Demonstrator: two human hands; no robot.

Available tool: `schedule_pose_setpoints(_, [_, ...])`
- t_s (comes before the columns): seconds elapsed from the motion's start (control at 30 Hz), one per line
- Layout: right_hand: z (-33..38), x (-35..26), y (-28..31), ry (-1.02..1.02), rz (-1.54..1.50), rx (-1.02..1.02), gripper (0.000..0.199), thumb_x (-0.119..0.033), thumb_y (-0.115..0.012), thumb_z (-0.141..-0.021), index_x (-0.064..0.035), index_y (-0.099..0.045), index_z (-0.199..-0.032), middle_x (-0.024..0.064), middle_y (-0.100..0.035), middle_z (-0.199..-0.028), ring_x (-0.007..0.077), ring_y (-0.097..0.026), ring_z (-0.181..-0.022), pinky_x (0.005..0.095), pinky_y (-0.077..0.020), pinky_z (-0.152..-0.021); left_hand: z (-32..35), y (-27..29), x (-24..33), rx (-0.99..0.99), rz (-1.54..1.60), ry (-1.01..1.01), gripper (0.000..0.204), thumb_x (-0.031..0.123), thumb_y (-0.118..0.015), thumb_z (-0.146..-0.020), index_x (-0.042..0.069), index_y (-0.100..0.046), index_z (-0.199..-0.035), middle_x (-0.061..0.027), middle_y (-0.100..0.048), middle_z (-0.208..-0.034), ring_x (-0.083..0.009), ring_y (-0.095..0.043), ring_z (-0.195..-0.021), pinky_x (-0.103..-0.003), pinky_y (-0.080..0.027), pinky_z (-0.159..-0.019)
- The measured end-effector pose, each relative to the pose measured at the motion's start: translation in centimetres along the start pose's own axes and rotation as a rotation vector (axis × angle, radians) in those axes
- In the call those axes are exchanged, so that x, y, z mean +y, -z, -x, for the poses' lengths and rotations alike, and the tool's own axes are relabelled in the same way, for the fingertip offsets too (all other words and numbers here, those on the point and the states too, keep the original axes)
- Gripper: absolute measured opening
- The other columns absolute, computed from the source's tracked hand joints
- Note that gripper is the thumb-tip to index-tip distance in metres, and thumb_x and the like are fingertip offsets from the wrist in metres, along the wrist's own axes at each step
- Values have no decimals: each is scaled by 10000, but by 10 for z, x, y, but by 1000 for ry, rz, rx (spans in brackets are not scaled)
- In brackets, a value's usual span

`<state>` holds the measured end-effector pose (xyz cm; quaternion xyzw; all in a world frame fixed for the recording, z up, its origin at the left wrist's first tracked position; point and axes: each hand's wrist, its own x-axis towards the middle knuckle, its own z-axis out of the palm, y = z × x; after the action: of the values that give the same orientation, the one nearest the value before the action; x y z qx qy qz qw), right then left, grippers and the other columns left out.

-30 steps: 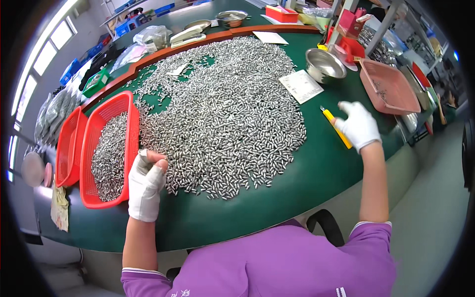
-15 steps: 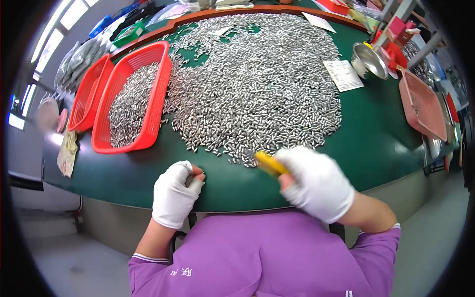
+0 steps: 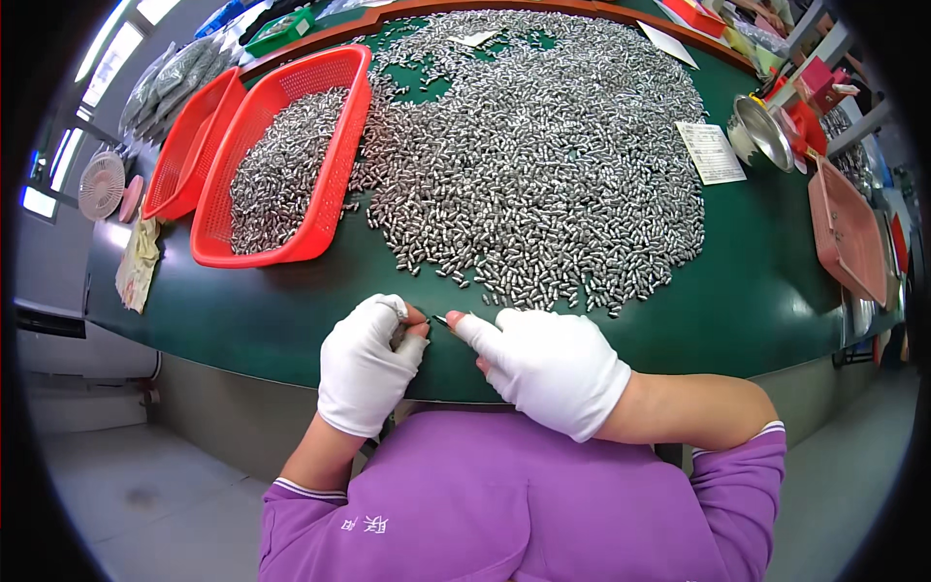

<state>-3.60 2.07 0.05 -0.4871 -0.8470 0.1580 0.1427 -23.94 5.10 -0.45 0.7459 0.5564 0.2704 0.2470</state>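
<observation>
My left hand [image 3: 367,364], in a white glove with bare fingertips, is closed in a pinch near the table's front edge. What lies between its fingertips is too small to make out. My right hand [image 3: 553,369], gloved the same way, is wrapped round a utility knife [image 3: 441,320]. Only the knife's thin tip shows, pointing at the left fingertips; the yellow handle seen earlier is hidden by the hand. Beyond both hands spreads a wide pile of small silvery metal pieces [image 3: 543,165] on the green tabletop [image 3: 756,320].
At the left stands a red plastic basket [image 3: 208,228] partly filled with the same pieces, beside another red basket [image 3: 175,194]. A printed paper slip [image 3: 713,153], a metal bowl [image 3: 761,134] and a pink basket [image 3: 849,242] are on the right. A cloth [image 3: 139,267] hangs at the left edge.
My right hand has moved left from the pile's near edge, bringing the knife to the left fingertips. The left hand stays pinched. The view has shifted a little.
</observation>
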Motion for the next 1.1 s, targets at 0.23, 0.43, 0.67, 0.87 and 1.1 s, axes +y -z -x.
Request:
schedule_pose_setpoints(0.23, [-3,-2,-1,-6,-121,25,425,-161,-621,-842,-127,-584,-1264,66,-563,-760,247,-610,-662,358,-503,-562,0,-1,-3,7,49,21,130,-26,-721,-739,29,-618,-798,-63,-582,-695,-149,-567,-563,-271,-457,-540])
schedule_pose_setpoints(0.43, [-3,1,-2,28,-190,46,342,-157,-578,-876,-75,-577,-1208,92,-585,-755,280,-617,-663,400,-504,-559,1,-4,-6,25,52,-10,128,-43,-720,-755,10,-609,-793,-39,-574,-704,-92,-522,-563,-240,-437,-533])
schedule_pose_setpoints(0.67, [-4,1,-2,-4,-201,24,433,-156,-622,-847,-110,-569,-1274,78,-574,-785,260,-611,-675,369,-505,-592,0,-4,-7,24,30,-33,139,-47,-724,-750,11,-603,-787,-39,-583,-703,-98,-550,-570,-242,-449,-534])
schedule_pose_setpoints(0.87, [-6,2,1,-9,-215,-10,429,-150,-622,-844,-102,-573,-1267,80,-577,-760,267,-612,-663,374,-503,-589,0,-2,-6,9,20,-36,155,-54,-727,-738,14,-598,-789,-45,-589,-706,-110,-564,-570,-243,-458,-540])
schedule_pose_setpoints(1.1, [-17,9,7,59,-230,-107,464,-152,-604,-852,-83,-530,-1305,106,-586,-759,290,-611,-664,394,-501,-585,-1,-1,-7,-5,25,-46,167,-57,-729,-729,15,-587,-781,-54,-589,-707,-122,-560,-575,-252,-452,-535])
